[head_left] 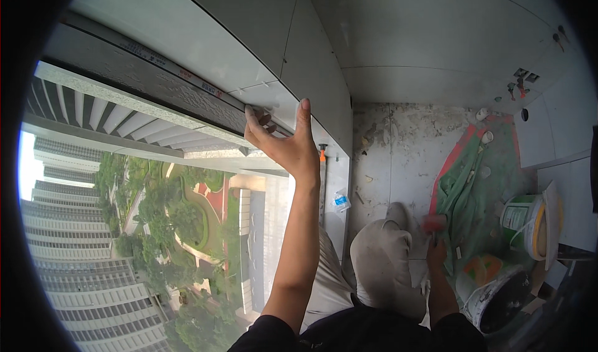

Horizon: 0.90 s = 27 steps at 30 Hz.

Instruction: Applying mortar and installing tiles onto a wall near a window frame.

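My left hand [283,143] reaches up to the window ledge, its thumb stretched apart from the bent fingers. The hand lies over the end of a white tile strip [258,93] on the ledge, beside the dark window frame [149,72]. Whether the fingertips press on the tile or the frame, I cannot tell. Low on the right, my right hand [437,252] is closed around the handle of a rubber mallet with a reddish head [434,222]. The mallet is held over the floor beside my knee.
A green sheet with a red border [467,184] covers part of the dusty tiled floor [398,140]. Buckets [520,218] stand at the right. An orange-and-black tool [322,153] and a small clear packet [341,201] lie on the sill. Outside the open window is a long drop.
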Available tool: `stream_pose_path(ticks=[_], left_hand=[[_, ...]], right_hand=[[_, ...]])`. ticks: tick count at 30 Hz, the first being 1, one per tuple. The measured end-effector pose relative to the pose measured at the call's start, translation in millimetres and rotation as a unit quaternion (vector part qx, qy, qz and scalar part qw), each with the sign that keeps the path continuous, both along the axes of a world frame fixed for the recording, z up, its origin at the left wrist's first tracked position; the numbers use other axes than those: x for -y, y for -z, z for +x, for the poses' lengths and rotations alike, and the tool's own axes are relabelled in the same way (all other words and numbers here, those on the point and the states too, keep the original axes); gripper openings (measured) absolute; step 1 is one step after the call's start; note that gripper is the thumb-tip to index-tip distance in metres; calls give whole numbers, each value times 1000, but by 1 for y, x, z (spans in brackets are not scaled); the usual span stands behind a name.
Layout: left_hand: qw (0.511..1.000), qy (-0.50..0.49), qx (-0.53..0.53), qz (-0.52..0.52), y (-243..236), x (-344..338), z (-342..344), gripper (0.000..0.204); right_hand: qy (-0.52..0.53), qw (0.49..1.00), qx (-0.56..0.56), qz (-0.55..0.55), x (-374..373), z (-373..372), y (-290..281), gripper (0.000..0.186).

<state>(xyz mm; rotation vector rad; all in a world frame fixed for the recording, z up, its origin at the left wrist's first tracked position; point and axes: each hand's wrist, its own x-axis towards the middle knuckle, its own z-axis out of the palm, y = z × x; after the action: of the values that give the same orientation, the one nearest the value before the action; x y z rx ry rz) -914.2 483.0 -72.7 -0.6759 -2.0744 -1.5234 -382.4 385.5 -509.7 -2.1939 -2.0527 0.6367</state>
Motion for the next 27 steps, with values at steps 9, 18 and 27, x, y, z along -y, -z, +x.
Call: stream_pose_path(ticks=[9, 18, 27], left_hand=[[1000, 1, 16, 3, -3, -1, -4, 105], [998, 5, 58, -20, 46, 3, 10, 106], [997, 4, 73, -32, 62, 6, 2, 97]], right_hand=[[-20, 997, -61, -53, -10, 16, 41, 44], [6, 983, -116, -140, -10, 44, 98, 44], [15, 981, -116, -157, -6, 42, 110, 44]])
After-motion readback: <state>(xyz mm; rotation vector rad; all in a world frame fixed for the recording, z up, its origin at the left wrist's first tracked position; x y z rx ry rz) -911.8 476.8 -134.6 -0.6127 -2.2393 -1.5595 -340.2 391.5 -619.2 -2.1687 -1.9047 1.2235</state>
